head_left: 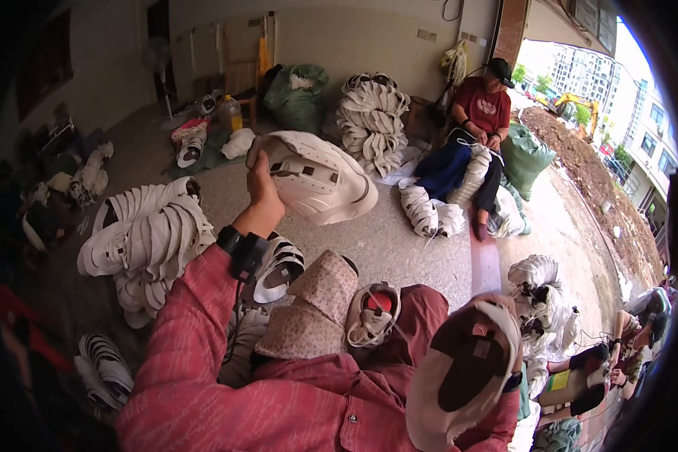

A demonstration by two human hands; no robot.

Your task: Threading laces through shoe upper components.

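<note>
My left hand [262,197] is raised in front of me, closed on the edge of a cream shoe upper [328,184] with its side tilted toward me. At the lower right, my right hand [506,303] grips a second shoe upper [422,399], which shows its dark inner lining. That upper hides most of the hand. Between them, a white shoe [371,320] with something red inside rests at my lap, a thin cord trailing from it. Beside it, a patterned cloth [309,320] covers my knee. Another white-and-black shoe upper [279,270] lies just past my left forearm.
Nested shoe uppers are piled at left [147,241] and at the back [373,120]. A co-worker [486,109] sits at back right, handling laces on a row of uppers. Green sacks [297,98] stand by the wall. More people [625,346] sit at far right.
</note>
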